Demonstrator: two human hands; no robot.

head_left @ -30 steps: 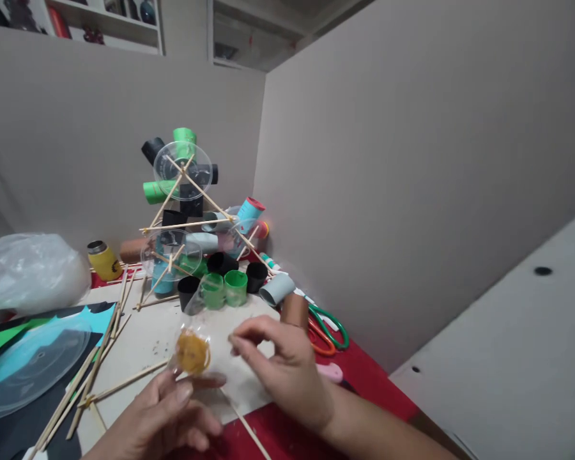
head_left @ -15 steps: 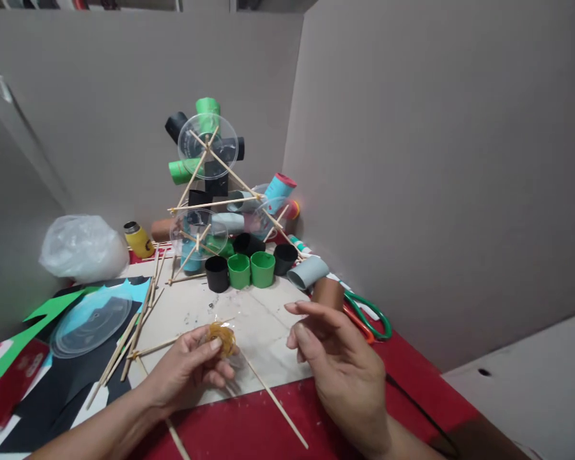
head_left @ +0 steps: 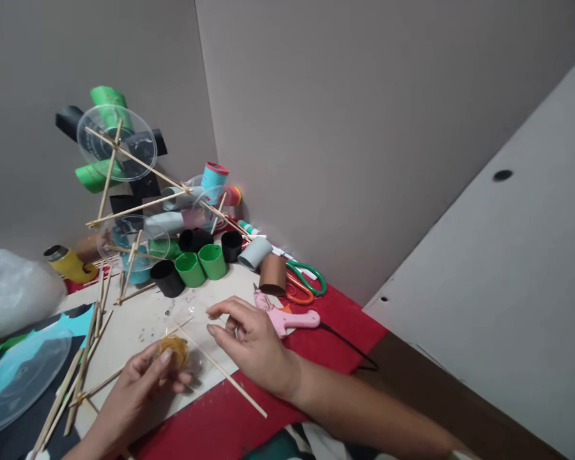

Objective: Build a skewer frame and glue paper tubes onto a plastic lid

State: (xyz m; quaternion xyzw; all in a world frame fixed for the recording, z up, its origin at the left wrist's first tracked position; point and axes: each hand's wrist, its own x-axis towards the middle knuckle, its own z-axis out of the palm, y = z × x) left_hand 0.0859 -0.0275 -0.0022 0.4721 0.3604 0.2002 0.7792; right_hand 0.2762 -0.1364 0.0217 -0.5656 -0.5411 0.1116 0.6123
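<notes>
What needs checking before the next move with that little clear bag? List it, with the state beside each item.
1. Grip: left hand pinches the clear bag holding a yellow bundle: ok.
2. Free hand: right hand empty, fingers apart: ok.
3. Bag mouth open: cannot tell.
4. Reach: wooden stick lies between the hands: ok.
5. Hazard: pink glue gun lies beside the right hand; hot or not: cannot tell.
6. Clearance: stick-and-tube model stands apart from both hands: ok.

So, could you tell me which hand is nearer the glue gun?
Right. The right hand sits beside the glue gun; the left hand is farther off, holding a yellow bundle.
</notes>
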